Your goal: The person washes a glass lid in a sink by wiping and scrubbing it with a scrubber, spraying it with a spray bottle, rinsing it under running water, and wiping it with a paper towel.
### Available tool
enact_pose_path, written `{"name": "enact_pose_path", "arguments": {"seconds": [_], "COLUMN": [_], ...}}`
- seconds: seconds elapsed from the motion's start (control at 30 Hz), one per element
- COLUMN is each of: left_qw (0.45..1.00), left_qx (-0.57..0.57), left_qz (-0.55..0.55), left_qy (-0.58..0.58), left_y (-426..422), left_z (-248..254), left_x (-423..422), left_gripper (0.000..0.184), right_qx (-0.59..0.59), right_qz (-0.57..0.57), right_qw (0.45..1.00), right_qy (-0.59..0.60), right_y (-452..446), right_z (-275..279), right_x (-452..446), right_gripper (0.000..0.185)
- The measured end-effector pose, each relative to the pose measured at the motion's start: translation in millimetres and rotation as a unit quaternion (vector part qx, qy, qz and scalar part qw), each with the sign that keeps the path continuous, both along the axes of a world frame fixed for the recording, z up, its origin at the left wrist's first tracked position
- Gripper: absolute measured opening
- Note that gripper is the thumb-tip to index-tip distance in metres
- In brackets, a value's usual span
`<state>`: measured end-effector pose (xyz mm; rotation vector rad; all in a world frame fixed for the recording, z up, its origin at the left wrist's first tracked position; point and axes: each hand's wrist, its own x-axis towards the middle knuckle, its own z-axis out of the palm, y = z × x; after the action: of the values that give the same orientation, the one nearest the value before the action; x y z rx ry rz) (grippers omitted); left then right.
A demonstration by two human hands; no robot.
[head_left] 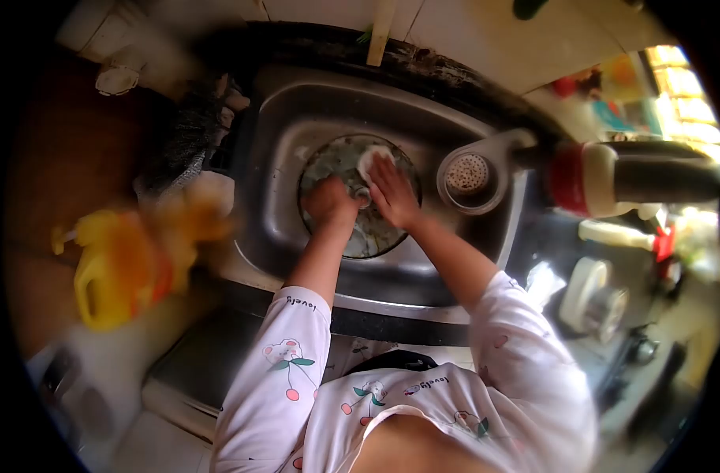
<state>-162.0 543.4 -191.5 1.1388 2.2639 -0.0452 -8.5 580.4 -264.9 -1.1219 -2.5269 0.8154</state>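
Note:
A round glass lid (360, 240) with a dark rim and a small central knob lies in the stainless steel sink (269, 213). My left hand (330, 203) is closed at the lid's left part, its thumb side by the knob; the fingertips are hidden under the hand. Over the lid's upper right, my right hand (393, 193) presses a white cloth or pad (373, 160) against the glass with its fingers stretched along it. Part of the pad is covered by the fingers.
A perforated round strainer (467, 173) sits at the sink's right side. Yellow bottles (111, 272) stand blurred on the left, near a black plastic bag (182, 146). A red-and-dark cylindrical container (585, 180) and a white bottle (585, 292) are at the right.

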Motion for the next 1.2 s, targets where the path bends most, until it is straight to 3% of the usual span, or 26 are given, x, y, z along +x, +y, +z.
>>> {"name": "enact_pose_path", "arguments": {"seconds": [0.1,0.2,0.3,0.37,0.4,0.53,0.67,0.77,0.83,0.93,1.0,1.07,1.13,1.2], "left_qw": [1.000,1.000,1.000,1.000,1.000,0.999,0.999,1.000,1.000,1.000,0.945,0.991,0.993,0.995], "left_qx": [-0.015,0.008,0.018,0.015,0.014,-0.024,-0.039,-0.024,-0.002,-0.001,0.096,0.010,-0.028,-0.023], "left_qz": [0.003,0.006,0.009,0.009,0.009,-0.014,-0.003,0.006,0.015,0.017,0.250,0.101,0.079,0.065], "left_qy": [-0.022,0.000,0.015,0.012,0.006,0.016,-0.006,-0.011,-0.009,0.026,-0.190,-0.092,-0.078,-0.075], "left_y": [2,1,1,2,2,5,8,6,6,-2,-10,-18,-13,-11], "left_z": [-2,-2,-5,-6,-8,-3,-1,-4,-1,-9,-23,-6,-1,1], "left_x": [-1,-1,5,2,0,3,-4,-4,-5,-2,-3,-9,-8,-6], "left_gripper": [0.054,0.052,0.049,0.048,0.048,0.058,0.059,0.058,0.055,0.052,0.052,0.052,0.050,0.049], "right_qx": [-0.081,-0.076,-0.002,-0.049,-0.062,-0.040,-0.012,-0.005,-0.001,-0.039,-0.048,-0.017,0.060,-0.009], "right_qz": [0.106,0.014,-0.055,0.141,0.215,-0.036,0.131,0.163,0.045,0.030,0.166,0.283,0.381,0.347], "right_qw": [0.990,0.992,0.996,0.969,0.957,0.999,0.986,0.969,0.996,0.997,0.981,0.947,0.889,0.911], "right_qy": [-0.040,-0.099,-0.070,-0.194,-0.185,0.004,-0.100,-0.188,-0.079,-0.060,-0.091,-0.153,-0.246,-0.223], "right_y": [31,32,-20,-57,-57,-1,-36,-39,-19,31,38,45,55,60], "right_z": [21,24,-1,30,44,18,32,31,19,4,2,11,28,34], "right_x": [-47,-26,32,37,39,31,30,51,17,-62,-99,-112,-112,-112], "right_gripper": [0.054,0.056,0.057,0.060,0.063,0.070,0.062,0.061,0.060,0.058,0.053,0.049,0.048,0.049]}}
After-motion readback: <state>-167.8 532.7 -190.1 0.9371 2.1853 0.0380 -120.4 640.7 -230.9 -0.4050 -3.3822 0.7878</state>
